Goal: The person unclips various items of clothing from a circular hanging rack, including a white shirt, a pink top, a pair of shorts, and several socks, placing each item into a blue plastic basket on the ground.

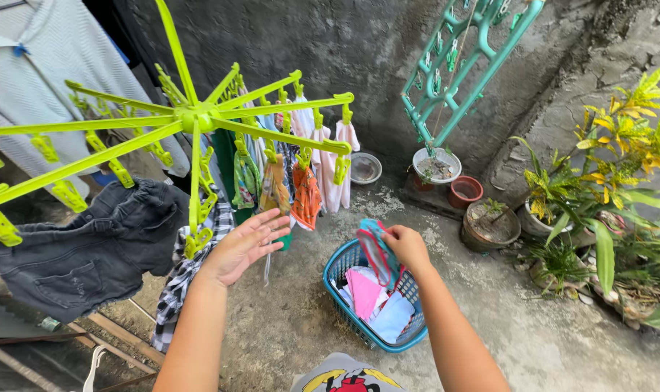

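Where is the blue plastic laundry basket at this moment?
In the head view, the blue plastic laundry basket stands on the concrete floor at lower centre, directly under the right hand, which holds a small red-and-blue cloth.

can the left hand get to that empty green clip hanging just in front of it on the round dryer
Probably yes. The left hand is open and holds nothing, and the empty green clip hangs right beside its fingers with nothing between them.
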